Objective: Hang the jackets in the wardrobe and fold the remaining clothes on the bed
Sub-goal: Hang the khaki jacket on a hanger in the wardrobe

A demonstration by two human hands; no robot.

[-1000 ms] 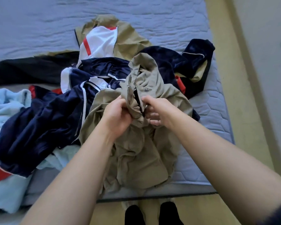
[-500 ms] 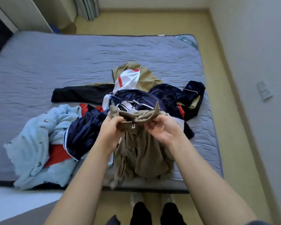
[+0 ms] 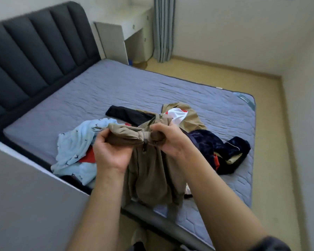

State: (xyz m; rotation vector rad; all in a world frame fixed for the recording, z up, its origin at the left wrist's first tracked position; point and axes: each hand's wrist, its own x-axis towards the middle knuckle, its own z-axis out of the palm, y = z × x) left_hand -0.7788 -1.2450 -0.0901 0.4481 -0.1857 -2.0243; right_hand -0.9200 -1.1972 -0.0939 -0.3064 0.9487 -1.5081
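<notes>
An olive-khaki zip jacket (image 3: 149, 176) hangs lifted above the bed's near edge. My left hand (image 3: 111, 153) grips its bunched top on the left, and my right hand (image 3: 168, 140) grips the top on the right, with the zip between them. Behind it on the grey mattress (image 3: 116, 91) lies a heap: a light blue garment (image 3: 76, 151) at left, a dark navy velvet piece (image 3: 217, 149) at right, a tan jacket with a white and red lining (image 3: 181, 115) and a black sleeve (image 3: 123, 113) further back.
A dark padded headboard (image 3: 34, 51) stands at the left. A grey panel (image 3: 25, 205) fills the lower left foreground. A white desk (image 3: 134, 28) and a curtain (image 3: 162, 29) are in the far corner. Yellow floor (image 3: 272, 124) runs along the bed's right side.
Both hands have raised the olive jacket off the pile and spread its top wider. My view has swung up and left, bringing in the headboard and the grey panel.
</notes>
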